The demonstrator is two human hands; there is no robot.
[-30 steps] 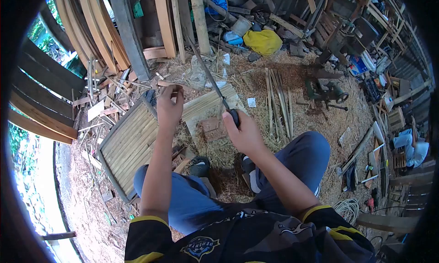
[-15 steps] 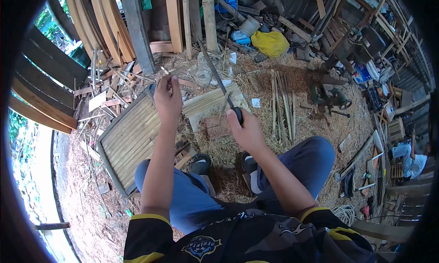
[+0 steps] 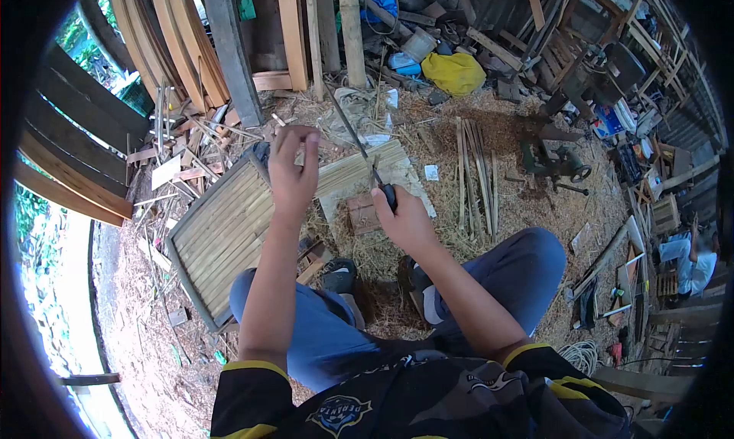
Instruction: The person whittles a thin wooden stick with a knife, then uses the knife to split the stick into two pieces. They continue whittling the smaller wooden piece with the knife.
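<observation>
The person wore a black shirt (image 3: pixel 459 412) with greyish patches, its short sleeves (image 3: pixel 246 397) trimmed in yellow. A lettered blue-and-yellow crest (image 3: pixel 339 416) marked the front. The trousers (image 3: pixel 511 269) were blue, the footwear (image 3: pixel 339 275) dark with pale patches.

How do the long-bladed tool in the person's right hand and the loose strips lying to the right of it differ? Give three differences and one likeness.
The tool has a dark blade; the strips are pale.
The tool is gripped in the right hand; the strips lie on the ground.
The tool is a single piece; the strips are several.
Both are long and narrow.
</observation>
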